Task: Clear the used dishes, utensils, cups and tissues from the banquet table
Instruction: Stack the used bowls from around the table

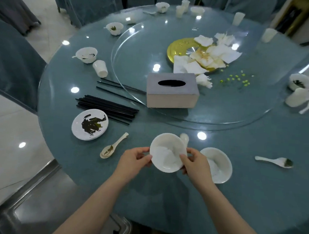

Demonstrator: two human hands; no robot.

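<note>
Two bare hands are holding a white bowl (167,152) over a round banquet table (235,194).

The left hand (135,160) and right hand (195,162) are gripping the bowl's opposite rims, a crumpled tissue lying inside. Just right of the bowl, a second bowl (219,164) is sitting. Left of it, a soiled spoon (112,146) and stained plate (90,124) are lying. Beyond it, black chopsticks (107,107) and a tissue box (172,90) are resting.
</note>
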